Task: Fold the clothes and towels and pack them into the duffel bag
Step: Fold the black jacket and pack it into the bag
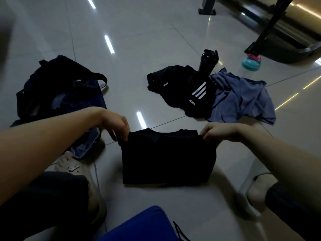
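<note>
The shirt (pixel 166 159) lies on the floor, long axis crosswise; the left hand (pixel 118 126) and right hand (pixel 218 132) each pinch a far corner, fingers curled on cloth; the bag (pixel 57 91) sits leftward, nearer the left hand.

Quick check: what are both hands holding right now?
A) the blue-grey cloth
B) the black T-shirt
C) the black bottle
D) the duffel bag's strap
B: the left hand and right hand each pinch a top corner of the black T-shirt.
</note>
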Available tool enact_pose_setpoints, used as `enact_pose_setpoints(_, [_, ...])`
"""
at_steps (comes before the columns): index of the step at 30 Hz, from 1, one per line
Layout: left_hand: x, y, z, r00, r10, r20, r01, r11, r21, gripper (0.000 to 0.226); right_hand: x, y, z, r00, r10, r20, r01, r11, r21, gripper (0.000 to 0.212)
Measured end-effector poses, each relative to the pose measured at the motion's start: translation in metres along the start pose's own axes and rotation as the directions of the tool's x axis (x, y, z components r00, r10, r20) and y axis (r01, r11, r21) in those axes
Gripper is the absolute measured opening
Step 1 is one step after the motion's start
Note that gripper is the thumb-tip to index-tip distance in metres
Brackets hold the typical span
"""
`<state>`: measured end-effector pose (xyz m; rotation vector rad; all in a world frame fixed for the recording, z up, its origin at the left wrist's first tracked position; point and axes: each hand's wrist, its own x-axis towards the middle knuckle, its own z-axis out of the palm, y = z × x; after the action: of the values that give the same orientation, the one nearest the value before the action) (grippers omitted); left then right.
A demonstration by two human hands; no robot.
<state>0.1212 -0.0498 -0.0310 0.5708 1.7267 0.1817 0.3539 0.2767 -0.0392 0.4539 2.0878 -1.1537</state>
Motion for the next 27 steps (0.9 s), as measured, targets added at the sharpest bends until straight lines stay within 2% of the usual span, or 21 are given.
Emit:
enact_pose_setpoints(3, [0.025,-0.009,0.001,0.972,0.019,-0.235,-0.038,0.996,-0.076,0.014,0.022,0.013,0.005,0.971,-0.087,-0.222,0.09,0.996,0.004,0.012])
enact_pose_setpoints(6, [0.05,-0.021,0.006,0.921,0.024,-0.39,-0.063,0.994,-0.088,0.013,0.043,0.019,0.007,0.916,-0.151,-0.371,0.14,0.989,-0.057,0.015])
enact_pose_setpoints(8, [0.066,-0.028,0.012,0.878,0.009,-0.478,-0.064,0.993,-0.098,0.012,0.06,0.026,0.008,0.873,-0.174,-0.456,0.117,0.982,-0.15,0.013])
enact_pose_setpoints(11, [0.085,-0.035,0.021,0.819,-0.037,-0.573,-0.049,0.99,-0.135,0.013,0.085,0.038,0.014,0.818,-0.129,-0.561,0.001,0.975,-0.222,0.008])
enact_pose_setpoints(15, [0.108,-0.046,0.03,0.764,-0.139,-0.63,-0.092,0.943,-0.319,0.018,0.11,0.048,0.022,0.813,0.004,-0.582,-0.12,0.98,-0.162,0.009])
enact_pose_setpoints(22, [0.13,-0.054,0.027,0.734,-0.23,-0.639,-0.014,0.936,-0.353,0.029,0.129,0.054,0.018,0.797,0.125,-0.591,-0.242,0.963,-0.122,0.007])
enact_pose_setpoints(24, [0.133,-0.054,0.028,0.717,-0.244,-0.653,0.021,0.944,-0.329,0.031,0.133,0.058,0.02,0.787,0.147,-0.599,-0.259,0.96,-0.105,0.008])
enact_pose_setpoints(27, [0.134,-0.049,0.033,0.659,-0.234,-0.715,0.147,0.972,-0.183,0.031,0.138,0.063,0.024,0.75,0.155,-0.642,-0.253,0.965,-0.062,0.012])
